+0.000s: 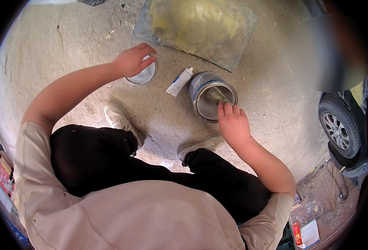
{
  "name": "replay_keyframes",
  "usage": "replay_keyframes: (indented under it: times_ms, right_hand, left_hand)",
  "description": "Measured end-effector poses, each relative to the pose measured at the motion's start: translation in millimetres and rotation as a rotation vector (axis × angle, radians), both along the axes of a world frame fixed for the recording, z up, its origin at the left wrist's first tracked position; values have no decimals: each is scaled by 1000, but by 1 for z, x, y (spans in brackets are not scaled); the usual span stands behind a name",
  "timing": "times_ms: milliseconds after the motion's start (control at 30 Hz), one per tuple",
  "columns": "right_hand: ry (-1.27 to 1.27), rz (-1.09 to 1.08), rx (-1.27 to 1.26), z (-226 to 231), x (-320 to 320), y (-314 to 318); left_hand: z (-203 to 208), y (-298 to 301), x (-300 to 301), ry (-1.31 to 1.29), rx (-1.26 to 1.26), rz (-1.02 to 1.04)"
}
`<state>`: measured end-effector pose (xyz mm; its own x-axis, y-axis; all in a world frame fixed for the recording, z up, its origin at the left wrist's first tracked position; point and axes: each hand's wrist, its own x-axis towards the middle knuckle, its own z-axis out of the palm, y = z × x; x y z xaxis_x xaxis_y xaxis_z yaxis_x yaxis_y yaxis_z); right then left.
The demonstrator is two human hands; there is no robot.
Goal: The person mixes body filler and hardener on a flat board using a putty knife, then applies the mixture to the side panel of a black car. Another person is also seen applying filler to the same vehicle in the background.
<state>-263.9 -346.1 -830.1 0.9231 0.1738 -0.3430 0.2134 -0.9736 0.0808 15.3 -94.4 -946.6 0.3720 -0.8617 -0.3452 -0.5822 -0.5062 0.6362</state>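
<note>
My left hand [134, 61] is at the far rim of a round metal lid [143, 76] near the floor. Its fingers curl outside the rim and its thumb lies over the lid, so it appears to grip the edge; the fingertips are partly hidden. My right hand [234, 121] pinches the upper end of a flat, stained mixing stick [220, 92], which slants into an open metal can [197, 84]. Grey material coats the inside of the can. Between can and lid lies a white tube [179, 82] with a blue mark and a pale cap.
Beyond the can lies a flat grey board [196, 23] with yellowish smears. My shoes [118, 118] stand on the concrete floor, near the lid and can. At the right are a vehicle wheel [339, 127] and a cable; papers [309, 233] lie on brick paving.
</note>
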Motion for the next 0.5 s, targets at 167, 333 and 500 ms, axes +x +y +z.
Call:
replay_keyframes:
  times_ms: [167, 333, 500]
  right_hand:
    - [42, -40, 0, 16, -1, -3]
    - [23, 4, 197, 69, 18, -25]
    - [-443, 186, 282, 95, 32, -57]
  left_hand:
    - [6, 1, -2, 18, 21, -17]
    - [10, 0, -1, 49, 1, -8]
    - [0, 4, 5, 30, -13, 76]
